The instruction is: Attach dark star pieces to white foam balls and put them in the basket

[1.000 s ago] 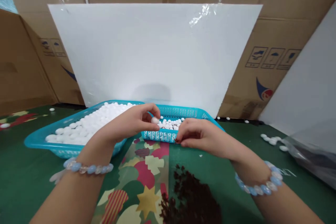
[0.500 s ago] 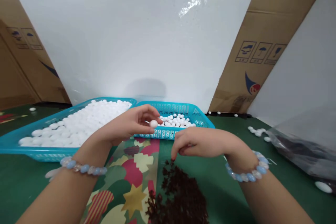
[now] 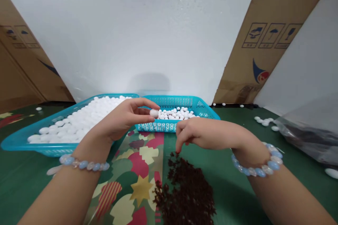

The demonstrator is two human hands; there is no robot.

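Between its thumb and fingertips, my left hand (image 3: 132, 114) holds a small white ball (image 3: 154, 113) near the front of the right-hand blue basket. My right hand (image 3: 200, 133) points down with its fingers closed at the top edge of a heap of small dark brown pieces (image 3: 188, 193); what its fingertips grip, if anything, is too small to tell. A large blue basket (image 3: 63, 147) full of white balls (image 3: 79, 121) stands at the left. The smaller blue basket (image 3: 169, 126) behind my hands holds more white balls (image 3: 175, 113).
A white board (image 3: 148, 35) leans on cardboard boxes (image 3: 237, 59) at the back. The green surface (image 3: 232, 182) carries a patterned strip (image 3: 126, 182). Loose white balls (image 3: 265, 122) and a clear plastic bag (image 3: 306, 133) with dark contents are at the right.
The view has tilted down a little. My left fingers still hold the white ball. My right fingertips remain at the top edge of the brown heap.
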